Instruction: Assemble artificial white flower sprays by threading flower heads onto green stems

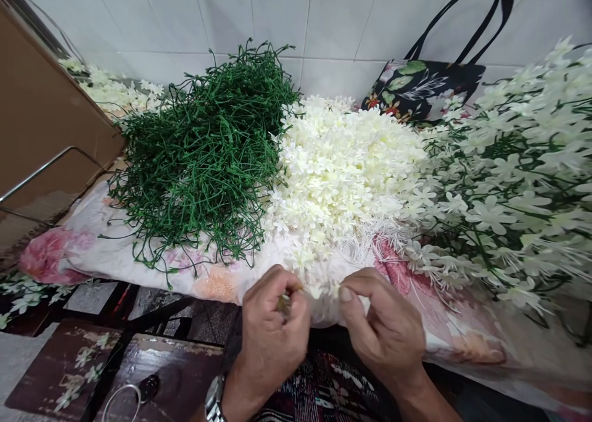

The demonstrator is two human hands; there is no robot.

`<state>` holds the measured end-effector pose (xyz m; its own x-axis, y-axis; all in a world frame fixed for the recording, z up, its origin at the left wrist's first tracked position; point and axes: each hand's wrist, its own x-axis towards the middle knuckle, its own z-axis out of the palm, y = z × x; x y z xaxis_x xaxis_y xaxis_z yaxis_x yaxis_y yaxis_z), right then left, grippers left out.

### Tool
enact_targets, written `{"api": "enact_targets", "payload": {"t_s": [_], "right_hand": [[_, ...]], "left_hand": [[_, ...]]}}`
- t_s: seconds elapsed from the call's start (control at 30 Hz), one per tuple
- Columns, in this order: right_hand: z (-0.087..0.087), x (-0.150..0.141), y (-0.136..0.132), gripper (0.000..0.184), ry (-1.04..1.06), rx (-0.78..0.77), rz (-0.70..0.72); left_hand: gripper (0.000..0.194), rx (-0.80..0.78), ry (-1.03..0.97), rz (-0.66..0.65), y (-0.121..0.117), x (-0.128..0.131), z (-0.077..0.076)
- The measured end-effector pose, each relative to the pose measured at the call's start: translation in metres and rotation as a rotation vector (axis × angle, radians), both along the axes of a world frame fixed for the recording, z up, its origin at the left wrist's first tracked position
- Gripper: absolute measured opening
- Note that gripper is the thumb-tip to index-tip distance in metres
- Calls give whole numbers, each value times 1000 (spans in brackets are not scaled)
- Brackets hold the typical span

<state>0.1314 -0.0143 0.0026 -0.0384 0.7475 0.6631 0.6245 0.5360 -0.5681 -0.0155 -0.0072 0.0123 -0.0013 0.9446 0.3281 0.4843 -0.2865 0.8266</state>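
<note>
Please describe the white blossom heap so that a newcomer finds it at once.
Below the tiled wall lies a flower-printed cloth. On it, beyond the left hand and right hand, sits the white blossom heap. Its blossoms show no green stalks, unlike the stemmed white flowers to the right.

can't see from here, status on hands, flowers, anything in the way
Left hand and right hand both pinched, anything held too blurred to tell. White blossoms heaped ahead, green stems to their left. Floral bag behind blossoms, not blocking hands.
</note>
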Motion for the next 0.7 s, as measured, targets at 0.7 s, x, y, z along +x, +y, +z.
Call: {"api": "enact_targets", "payload": {"t_s": [0.7], "right_hand": [[-10,0,12,17,-441,-42,138]], "left_hand": [[23,-483,-753,6,16,-20,-5]]}}
